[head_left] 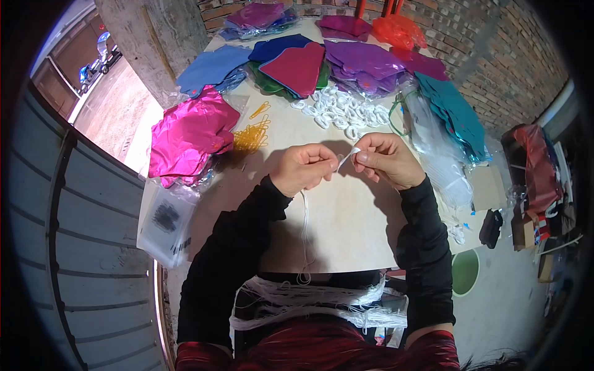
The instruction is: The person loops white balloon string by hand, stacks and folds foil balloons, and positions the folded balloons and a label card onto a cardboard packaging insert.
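Observation:
A white string (pixel 305 229) hangs from under my left hand (pixel 305 168) and trails down over the table's front edge. My left fingertips are pinched on that string near the middle of the table. Close beside it, my right hand (pixel 387 162) grips a small white coil of string (pixel 354 150) between thumb and fingers. A short stretch of string runs between the two hands. Just beyond them lies a pile of small white string coils (pixel 340 111). Skeins of white string (pixel 309 303) lie across my lap.
Yellow clips (pixel 252 135) and shiny pink pieces (pixel 189 135) lie left on the table (pixel 346 229). Purple (pixel 365 65), red (pixel 296 69) and teal fabric pieces (pixel 451 111) line the back and right. Clear plastic bags (pixel 442 167) sit at right. A green bucket (pixel 465 272) stands below.

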